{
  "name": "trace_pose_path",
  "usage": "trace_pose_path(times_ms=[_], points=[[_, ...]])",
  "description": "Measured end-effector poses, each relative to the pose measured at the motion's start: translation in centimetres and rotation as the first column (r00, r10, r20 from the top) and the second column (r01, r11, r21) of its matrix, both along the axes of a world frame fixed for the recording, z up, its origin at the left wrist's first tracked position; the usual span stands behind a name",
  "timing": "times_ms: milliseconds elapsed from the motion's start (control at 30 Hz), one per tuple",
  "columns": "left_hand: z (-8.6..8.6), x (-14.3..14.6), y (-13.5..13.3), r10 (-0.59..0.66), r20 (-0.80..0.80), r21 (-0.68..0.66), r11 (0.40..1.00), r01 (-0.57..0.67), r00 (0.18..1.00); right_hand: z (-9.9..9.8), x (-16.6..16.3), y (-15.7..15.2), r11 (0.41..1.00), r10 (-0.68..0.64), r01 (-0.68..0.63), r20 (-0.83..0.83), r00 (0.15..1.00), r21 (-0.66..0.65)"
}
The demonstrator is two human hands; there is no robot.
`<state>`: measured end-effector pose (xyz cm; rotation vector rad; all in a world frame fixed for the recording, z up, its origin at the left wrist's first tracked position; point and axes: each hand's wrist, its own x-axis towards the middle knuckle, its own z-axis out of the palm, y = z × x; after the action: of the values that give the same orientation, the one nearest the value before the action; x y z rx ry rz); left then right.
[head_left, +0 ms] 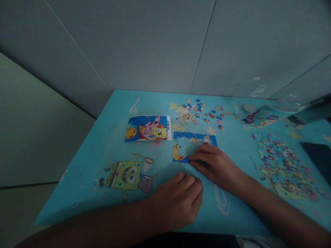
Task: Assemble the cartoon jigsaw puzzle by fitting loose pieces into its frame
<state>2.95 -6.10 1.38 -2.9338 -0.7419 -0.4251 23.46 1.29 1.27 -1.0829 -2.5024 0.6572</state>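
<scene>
A partly assembled jigsaw puzzle (178, 136) lies flat on the table, its blue border joined along the top and left, with a gap in the middle. My right hand (217, 167) reaches over its lower right part. Thumb and forefinger are pinched at the bottom edge on a small dark blue puzzle piece (189, 158), mostly covered by the fingertips. Closer to me, my left hand (178, 201) rests with its fingers curled in. A tiny bit of something shows at its fingertips, too small to name. Left of the puzzle lies a picture card (134, 120) with the cartoon scene.
Loose puzzle pieces (190, 115) are scattered behind the puzzle. A larger pile of pieces (287, 165) spreads at the right, beside a dark flat object (317, 158). A clear plastic container (269, 115) lies at the back right. The blue printed table (85, 193) meets a grey wall (155, 51).
</scene>
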Motion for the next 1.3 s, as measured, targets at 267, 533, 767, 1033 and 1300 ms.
trace_pose_path(times_ms=[267, 533, 767, 1033, 1300], points=[[-0.1, -0.1, 0.1, -0.008, 0.007, 0.008, 1.0, 0.008, 1.0, -0.1, -0.1, -0.2, 1.0, -0.013, 0.013, -0.013, 1.0, -0.018], [0.6, -0.4, 0.3, -0.056, 0.093, 0.061, 0.997, 0.051, 0.994, -0.1, -0.7, -0.4, 0.998, -0.053, 0.053, 0.003, 0.999, 0.03], [1.7, -3.8, 3.9, 0.137, 0.268, 0.108, 0.979, -0.171, 0.954, 1.7, 0.3, -2.2, 0.994, -0.075, 0.083, -0.107, 0.991, 0.072], [0.4, -3.9, 5.2, 0.258, 0.189, -0.023, 0.966, -0.259, 0.947, 0.9, 0.4, -6.1, 0.994, -0.104, 0.1, 0.106, 0.989, 0.038], [-0.6, -2.7, 4.2, 0.153, 0.165, -0.102, 0.985, -0.137, 0.974, 0.6, 0.6, -5.9, 0.991, -0.08, 0.081, 0.012, 0.997, -0.108]])
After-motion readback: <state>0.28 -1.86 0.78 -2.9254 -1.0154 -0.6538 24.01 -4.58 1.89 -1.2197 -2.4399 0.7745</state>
